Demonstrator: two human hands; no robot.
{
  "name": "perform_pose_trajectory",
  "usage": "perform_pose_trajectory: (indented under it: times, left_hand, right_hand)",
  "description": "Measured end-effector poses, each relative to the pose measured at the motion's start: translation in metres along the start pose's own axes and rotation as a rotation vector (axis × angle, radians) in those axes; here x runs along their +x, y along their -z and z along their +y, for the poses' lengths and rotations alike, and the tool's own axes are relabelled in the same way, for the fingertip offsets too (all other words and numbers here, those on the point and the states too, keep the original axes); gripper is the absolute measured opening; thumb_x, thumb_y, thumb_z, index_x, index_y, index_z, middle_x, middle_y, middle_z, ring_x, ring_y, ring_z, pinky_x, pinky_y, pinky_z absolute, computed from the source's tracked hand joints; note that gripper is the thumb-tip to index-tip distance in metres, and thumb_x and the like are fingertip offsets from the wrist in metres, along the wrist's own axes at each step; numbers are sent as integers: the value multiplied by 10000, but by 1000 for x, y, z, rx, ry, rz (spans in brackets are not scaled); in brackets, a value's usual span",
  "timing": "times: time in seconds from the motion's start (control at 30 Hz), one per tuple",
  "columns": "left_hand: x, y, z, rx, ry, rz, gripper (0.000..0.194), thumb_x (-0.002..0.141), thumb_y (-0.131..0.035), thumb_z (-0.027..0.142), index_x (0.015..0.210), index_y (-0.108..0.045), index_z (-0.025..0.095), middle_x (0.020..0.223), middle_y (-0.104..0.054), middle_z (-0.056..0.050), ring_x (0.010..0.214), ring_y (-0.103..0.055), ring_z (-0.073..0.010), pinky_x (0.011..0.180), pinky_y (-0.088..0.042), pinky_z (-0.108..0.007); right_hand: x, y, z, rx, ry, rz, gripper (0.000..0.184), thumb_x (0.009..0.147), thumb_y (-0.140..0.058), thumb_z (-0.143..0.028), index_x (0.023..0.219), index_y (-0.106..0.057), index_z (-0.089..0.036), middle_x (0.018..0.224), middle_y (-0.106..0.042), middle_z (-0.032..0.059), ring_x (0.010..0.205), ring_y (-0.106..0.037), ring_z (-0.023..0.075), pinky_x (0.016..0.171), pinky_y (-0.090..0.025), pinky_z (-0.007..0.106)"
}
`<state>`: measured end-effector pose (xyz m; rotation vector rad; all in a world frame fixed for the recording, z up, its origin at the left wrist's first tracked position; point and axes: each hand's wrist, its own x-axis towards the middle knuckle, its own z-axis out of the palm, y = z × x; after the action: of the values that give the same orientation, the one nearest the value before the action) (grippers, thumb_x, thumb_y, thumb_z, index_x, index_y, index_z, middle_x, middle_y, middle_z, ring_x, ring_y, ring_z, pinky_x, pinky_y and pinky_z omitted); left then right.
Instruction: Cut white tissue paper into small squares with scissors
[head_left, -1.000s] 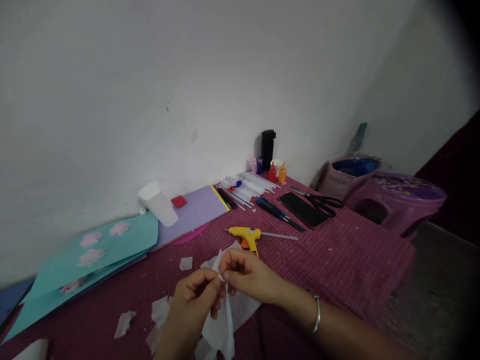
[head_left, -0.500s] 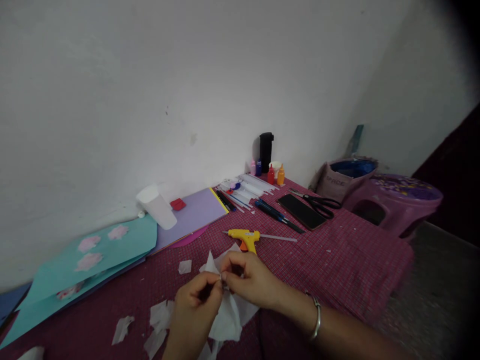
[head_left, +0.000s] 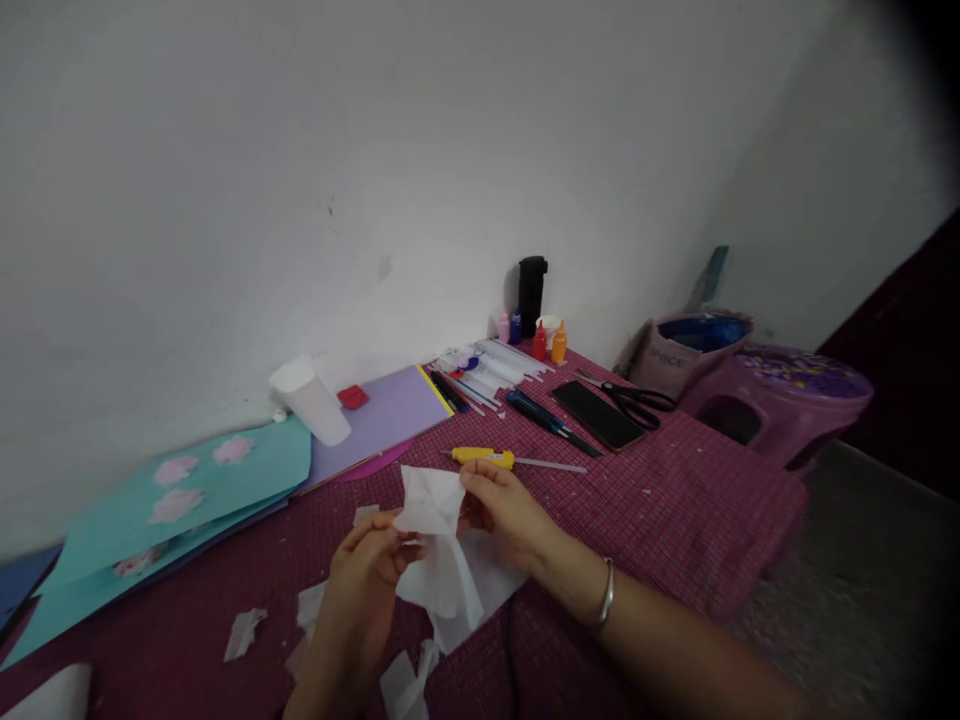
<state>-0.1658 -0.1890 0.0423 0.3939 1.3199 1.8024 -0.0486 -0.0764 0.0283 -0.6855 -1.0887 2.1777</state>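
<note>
A thin white sheet of tissue paper (head_left: 431, 500) is stretched between my two hands, its lower part hanging in folds. My left hand (head_left: 367, 570) pinches its left edge. My right hand (head_left: 506, 510) grips the upper right corner between thumb and fingers; a bangle is on that wrist. Beneath them another white sheet (head_left: 491, 590) lies on the checked red cloth. Torn white scraps (head_left: 244, 633) are scattered to the left. Just beyond my right hand lies a yellow glue gun (head_left: 480, 457) with a glue stick in its back, its handle hidden.
Teal paper (head_left: 262, 460) with pink flower shapes lies left, beside a tissue roll (head_left: 311, 400) on lilac paper. Farther right are a box cutter (head_left: 551, 420), a phone (head_left: 596, 415), scissors (head_left: 634, 400) and paint bottles (head_left: 559, 343). A pink stool (head_left: 780, 410) stands past the table's right end.
My hands, earlier pinched together at one spot on the tissue paper, have moved apart. The paper is now spread upright between them, and my right hand covers the glue gun's handle.
</note>
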Motion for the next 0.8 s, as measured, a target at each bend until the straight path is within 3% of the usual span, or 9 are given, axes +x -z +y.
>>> perform_pose_trajectory:
  times: [0.07, 0.13, 0.27, 0.37, 0.5, 0.6, 0.7, 0.8]
  left_hand:
    - [-1, -3, 3, -59, 40, -21, 186, 516, -754, 249, 612, -623, 159, 598, -649, -4, 586, -620, -158, 550, -510, -271]
    - [-4, -6, 4, -29, 90, -92, 275, 594, -732, 400, 617, -594, 163, 583, -636, -3, 548, -602, -150, 502, -490, -261]
    - [-4, -6, 1, 112, 225, -217, 563, 685, -498, 735, 617, -517, 177, 530, -604, -10, 431, -537, -129, 420, -442, -255]
    - [-2, -4, -4, 190, 323, -209, 636, 672, -411, 804, 683, -520, 178, 530, -625, -25, 433, -574, -147, 443, -461, -270]
    - [-4, -2, -4, 193, 276, -229, 574, 700, -548, 684, 922, -592, 156, 706, -687, -31, 572, -656, -172, 532, -514, -289]
    - [-7, -1, -1, 193, 235, -262, 450, 719, -614, 549, 902, -618, 138, 754, -682, -40, 638, -669, -183, 559, -529, -296]
    - [-7, 0, 2, 215, 246, -230, 348, 649, -698, 386, 885, -616, 145, 751, -656, -12, 590, -663, -170, 561, -529, -302]
    - [-4, 1, 4, 313, 249, -198, 330, 623, -695, 343, 873, -612, 145, 737, -646, -7, 538, -646, -153, 539, -507, -288]
  right_hand:
    - [0, 0, 0, 29, -15, -15, 299, 651, -677, -407, 708, -479, -190, 584, -556, -49, 517, -523, 101, 511, -468, 244]
    - [-2, -1, 0, 3, -2, -23, 307, 648, -685, -408, 702, -477, -189, 568, -525, -64, 502, -503, 88, 502, -446, 227]
    - [-8, -4, 1, -168, 63, -93, 297, 682, -670, -423, 710, -495, -184, 589, -503, -72, 496, -480, 73, 508, -412, 217]
    - [-13, -6, 0, -295, 133, -192, 258, 728, -646, -397, 721, -503, -182, 640, -513, -54, 562, -491, 85, 560, -414, 228]
    - [-18, -7, -1, -451, 207, -308, 161, 771, -590, -295, 717, -494, -177, 670, -500, -35, 611, -463, 101, 585, -387, 236]
    - [-20, -7, -1, -580, 273, -306, 77, 773, -544, -221, 724, -506, -176, 690, -495, -26, 632, -452, 111, 599, -372, 242]
    - [-21, -7, 0, -642, 321, -276, 35, 772, -513, -192, 740, -513, -177, 710, -503, -18, 647, -448, 119, 602, -364, 245]
    - [-22, -6, 0, -667, 319, -287, 34, 769, -503, -169, 739, -511, -180, 700, -498, -24, 638, -443, 115, 586, -348, 233]
